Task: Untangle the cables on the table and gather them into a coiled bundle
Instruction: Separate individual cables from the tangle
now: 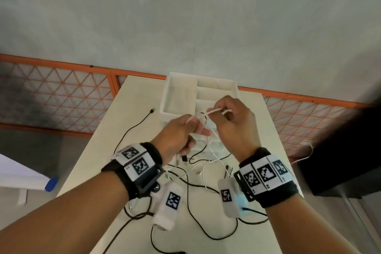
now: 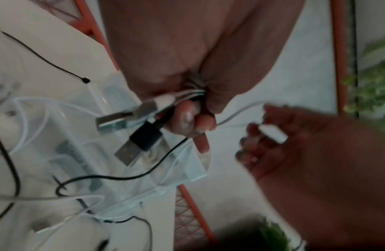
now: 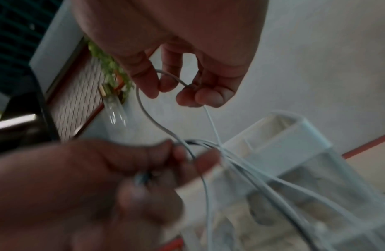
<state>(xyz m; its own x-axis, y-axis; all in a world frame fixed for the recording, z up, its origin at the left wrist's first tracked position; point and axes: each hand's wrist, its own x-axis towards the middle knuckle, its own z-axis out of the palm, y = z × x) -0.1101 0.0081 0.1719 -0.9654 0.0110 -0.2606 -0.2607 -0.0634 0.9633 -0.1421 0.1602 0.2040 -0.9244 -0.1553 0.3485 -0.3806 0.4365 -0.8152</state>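
Observation:
Both hands are raised above the table over a tangle of black and white cables [image 1: 198, 167]. My left hand [image 1: 181, 132] grips a bunch of cable ends; in the left wrist view a white USB plug [image 2: 131, 112] and a black USB plug [image 2: 142, 141] stick out of its fist. My right hand [image 1: 226, 117] pinches a thin white cable [image 1: 214, 111] between thumb and forefinger, and in the right wrist view this cable [image 3: 148, 117] loops down to the left hand [image 3: 122, 169]. More strands trail from the hands to the table.
A white compartment tray [image 1: 179, 97] stands at the table's far end behind the hands. One black cable [image 1: 132, 128] runs out to the left, its plug near the tray. Black loops [image 1: 206, 225] lie near the front edge. An orange lattice fence [image 1: 61, 93] runs beyond the table.

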